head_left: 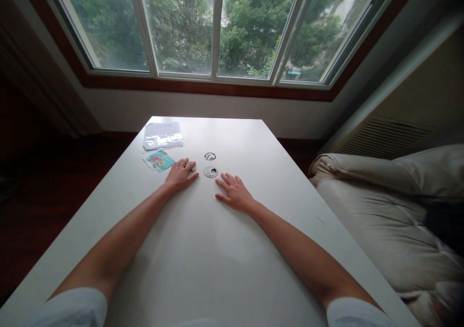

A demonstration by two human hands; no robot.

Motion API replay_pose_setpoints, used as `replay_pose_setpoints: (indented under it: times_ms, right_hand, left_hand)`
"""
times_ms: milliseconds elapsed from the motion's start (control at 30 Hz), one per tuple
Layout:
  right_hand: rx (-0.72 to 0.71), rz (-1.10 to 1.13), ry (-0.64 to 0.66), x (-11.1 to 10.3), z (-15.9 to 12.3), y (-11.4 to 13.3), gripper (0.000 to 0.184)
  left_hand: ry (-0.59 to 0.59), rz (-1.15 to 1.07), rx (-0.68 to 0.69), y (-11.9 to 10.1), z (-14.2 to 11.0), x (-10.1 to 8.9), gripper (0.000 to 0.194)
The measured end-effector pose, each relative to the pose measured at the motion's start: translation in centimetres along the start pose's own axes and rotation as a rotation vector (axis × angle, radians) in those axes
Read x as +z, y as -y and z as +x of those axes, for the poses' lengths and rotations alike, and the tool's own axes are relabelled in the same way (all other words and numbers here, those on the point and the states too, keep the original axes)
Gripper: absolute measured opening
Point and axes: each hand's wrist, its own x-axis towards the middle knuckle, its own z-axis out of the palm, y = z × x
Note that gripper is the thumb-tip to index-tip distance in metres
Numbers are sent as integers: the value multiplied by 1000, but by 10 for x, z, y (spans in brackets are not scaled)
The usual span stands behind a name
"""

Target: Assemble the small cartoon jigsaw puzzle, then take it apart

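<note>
near disc (210, 172) lies flat on the white table (224, 259); landmark. left hand (181, 174) palm down, left of it, covering a black-and-white patterned piece (192, 166); grip on it, cannot tell. right hand (235, 191) just right of the disc, on the near side, released, fingers spread. far disc (210, 156) just beyond it. colourful card (159, 160) farther left; clear plastic sleeves (164, 135) beyond, to the left.
</note>
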Motion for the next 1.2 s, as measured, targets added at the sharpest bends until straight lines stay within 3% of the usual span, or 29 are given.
replay_pose_setpoints:
  times_ms: [567, 733, 833, 900, 1000, 1100, 1200]
  right_hand:
    - [-11, -2, -23, 1, -3, 6, 69]
    - [-30, 24, -88, 7, -2, 3, 68]
    - [-62, 107, -197, 10, 3, 0, 52]
    - [-68, 208, -291, 11, 7, -2, 34]
    - [-64, 307, -377, 9, 11, -3, 24]
    - [-109, 267, -363, 6, 10, -2, 26]
    - [-148, 197, -308, 4, 8, 0, 34]
  left_hand:
    - [70, -25, 182, -11, -29, -4, 52]
    - [77, -68, 290, -30, -56, -4, 53]
    - [91, -114, 358, -49, -67, -2, 55]
    - [81, -177, 376, -61, -69, -2, 63]
    - [26, -321, 386, -69, -64, -4, 71]
    - [-48, -430, 323, -63, -56, -8, 63]
    - [-73, -401, 281, -54, -51, -10, 48]
